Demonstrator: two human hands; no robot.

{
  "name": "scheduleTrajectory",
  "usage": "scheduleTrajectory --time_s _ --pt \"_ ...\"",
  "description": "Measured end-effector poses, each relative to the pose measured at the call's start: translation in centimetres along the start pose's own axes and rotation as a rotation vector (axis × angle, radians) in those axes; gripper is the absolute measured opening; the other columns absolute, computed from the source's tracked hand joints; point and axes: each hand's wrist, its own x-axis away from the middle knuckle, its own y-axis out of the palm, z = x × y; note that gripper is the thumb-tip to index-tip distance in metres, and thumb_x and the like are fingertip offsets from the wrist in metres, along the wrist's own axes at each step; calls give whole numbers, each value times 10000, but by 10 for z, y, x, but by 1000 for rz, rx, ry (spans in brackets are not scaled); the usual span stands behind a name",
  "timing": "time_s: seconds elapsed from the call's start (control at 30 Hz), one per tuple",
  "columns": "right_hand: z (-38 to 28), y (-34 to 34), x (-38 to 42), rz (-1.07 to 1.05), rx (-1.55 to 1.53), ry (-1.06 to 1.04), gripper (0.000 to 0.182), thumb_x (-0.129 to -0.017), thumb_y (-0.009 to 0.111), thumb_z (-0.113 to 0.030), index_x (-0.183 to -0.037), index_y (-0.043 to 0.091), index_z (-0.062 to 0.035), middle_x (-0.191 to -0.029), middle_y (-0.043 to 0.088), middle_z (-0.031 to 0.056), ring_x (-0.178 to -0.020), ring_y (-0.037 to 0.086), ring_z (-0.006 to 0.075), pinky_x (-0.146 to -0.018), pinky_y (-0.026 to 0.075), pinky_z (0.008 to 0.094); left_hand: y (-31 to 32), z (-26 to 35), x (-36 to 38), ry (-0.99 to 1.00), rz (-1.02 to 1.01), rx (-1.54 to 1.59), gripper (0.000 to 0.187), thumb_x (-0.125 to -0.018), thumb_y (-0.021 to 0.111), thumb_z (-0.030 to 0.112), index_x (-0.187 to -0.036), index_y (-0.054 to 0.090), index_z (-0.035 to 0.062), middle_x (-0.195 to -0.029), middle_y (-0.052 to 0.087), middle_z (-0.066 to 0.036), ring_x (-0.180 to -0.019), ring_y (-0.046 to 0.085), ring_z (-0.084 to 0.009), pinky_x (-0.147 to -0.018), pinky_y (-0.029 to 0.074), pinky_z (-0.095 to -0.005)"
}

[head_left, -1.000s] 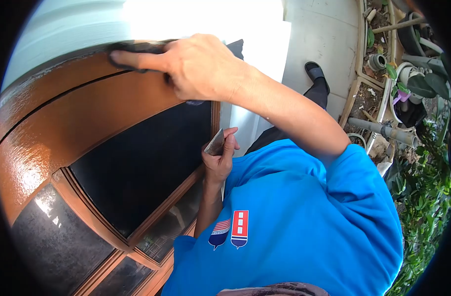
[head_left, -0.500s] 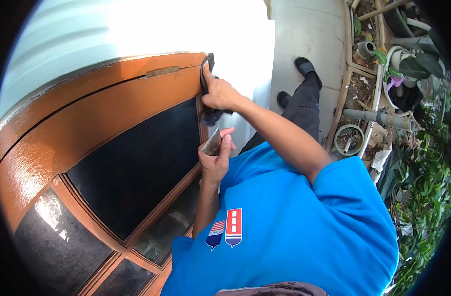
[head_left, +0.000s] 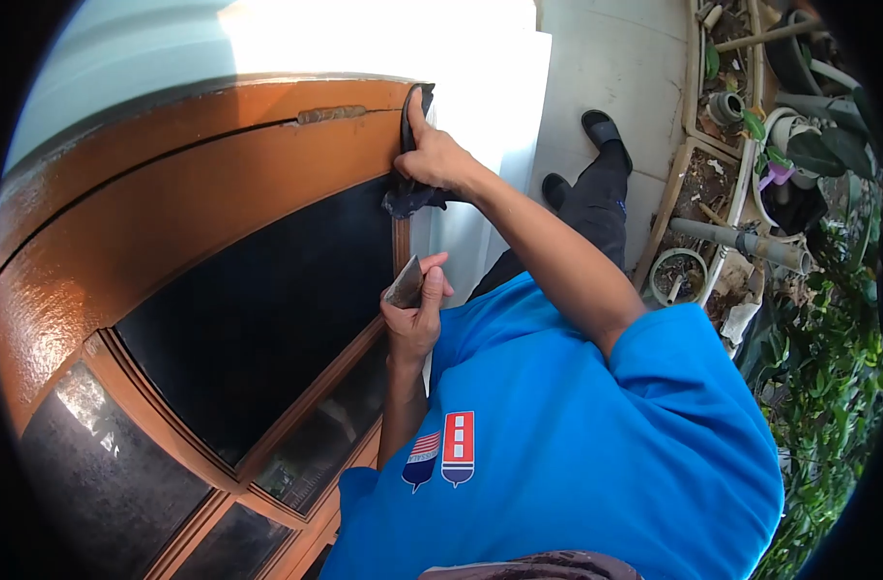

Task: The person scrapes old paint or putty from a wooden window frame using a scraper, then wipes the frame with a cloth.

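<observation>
My right hand (head_left: 437,159) is closed on a dark cloth (head_left: 414,201), its index finger pressing the cloth against the end of the orange-brown wooden frame (head_left: 258,174). Part of the cloth hangs loose below the fingers. Lower down, my left hand (head_left: 414,314) grips a thin, flat grey piece (head_left: 405,283) with a pointed corner, held between thumb and fingers. Its exact kind cannot be made out. Dark glass panes (head_left: 267,309) sit in the frame beside both hands. A worn, unpainted patch (head_left: 331,114) shows along the frame's dark groove.
A pale wall (head_left: 132,48) borders the frame, brightly lit near the corner. My feet in dark slippers (head_left: 601,128) stand on a tiled floor (head_left: 606,68). To the right are planter beds (head_left: 697,184), a grey pipe (head_left: 751,242), a round pot (head_left: 678,275) and leafy plants (head_left: 828,416).
The frame sits slightly higher in view. My right hand has moved up a little with the cloth, still at the frame's end. My left hand keeps its hold on the grey piece.
</observation>
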Motion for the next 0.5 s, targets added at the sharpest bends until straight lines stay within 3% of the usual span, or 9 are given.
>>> scheduleTrajectory --time_s 0.1,0.13,0.2,0.3,0.4,0.5 --pt "-7 13 21 50 289 -168 1114 -700 627 -130 -1510 -131 -34 -803 645 307 -792 655 458 -748 524 450 3 -3 0 -38 51 60 220 -992 568 163 -1111 670 8 -692 570 6 -607 471 -42 -540 356 -198" --pt "-33 12 45 -49 319 -150 1104 -698 629 -129 -1509 -115 -34 -809 627 351 -795 635 504 -764 519 496 2 -6 0 -28 63 70 218 -992 568 160 -1110 669 8 -690 568 7 -603 465 -39 -537 351 -196" --pt "-48 11 64 -204 342 -145 1110 -699 625 -134 -1503 -133 -28 -826 621 375 -815 638 502 -779 517 493 1 -5 4 -11 74 62 213 -992 567 155 -1108 668 8 -688 565 9 -593 454 -36 -530 341 -192" --pt "8 21 35 -23 144 -61 1115 -699 627 -143 -1490 -147 4 -840 623 378 -830 639 501 -781 516 495 2 -2 -1 54 72 35 210 -993 561 143 -1117 655 2 -684 567 -3 -556 433 -35 -505 326 -188" --pt "0 26 28 8 144 -1 1119 -701 630 -151 -1473 -158 39 -827 623 372 -842 639 499 -778 516 494 -2 -5 -3 104 69 26 215 -994 552 126 -1142 629 -10 -676 574 -33 -505 411 -38 -471 316 -187" --pt "-39 27 57 -43 225 -193 1119 -699 643 -131 -1471 -149 44 -773 624 349 -754 629 511 -726 516 527 1 -5 -5 108 91 60 211 -994 551 125 -1137 626 -11 -671 571 -32 -506 415 -39 -468 317 -188"
